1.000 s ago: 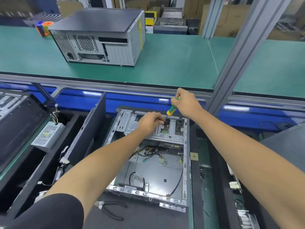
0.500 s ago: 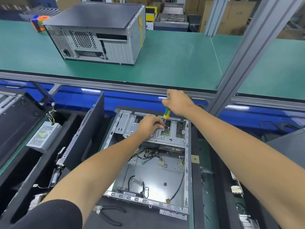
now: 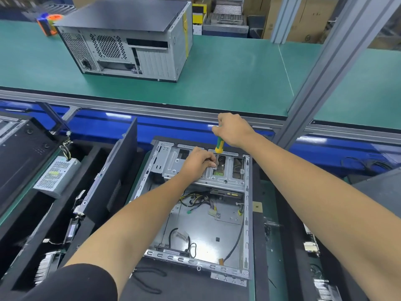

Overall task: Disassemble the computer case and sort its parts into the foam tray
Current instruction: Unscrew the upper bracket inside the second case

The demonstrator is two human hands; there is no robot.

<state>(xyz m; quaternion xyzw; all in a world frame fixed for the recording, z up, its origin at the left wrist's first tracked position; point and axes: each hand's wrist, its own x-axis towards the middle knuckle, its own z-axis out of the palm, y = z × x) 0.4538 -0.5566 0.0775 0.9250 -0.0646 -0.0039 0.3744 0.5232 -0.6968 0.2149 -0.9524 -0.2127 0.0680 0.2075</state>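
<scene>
Computer case: the opened computer case lies flat on the dark foam tray, its open side up, so the drive cage and its screws face the person.
Drive cage: the metal drive cage spans the far end of the case; both hands meet over it.
Right hand: the right hand wraps its grip around the top of the screwdriver, holding it nearly upright so the shaft bears straight down into the cage.
Left hand: the left hand rests on the cage, fingers curled beside the shaft near the tip, probably steadying the tip or catching a screw; whether it pinches anything cannot be told.
Target relative to grip: the screw spot sits directly below the right hand and just beside the left fingertips.
Sorted parts: a power supply and a black side panel lean in slots to the left.
Worktop: a second, closed case stands on the green worktop beyond.
</scene>
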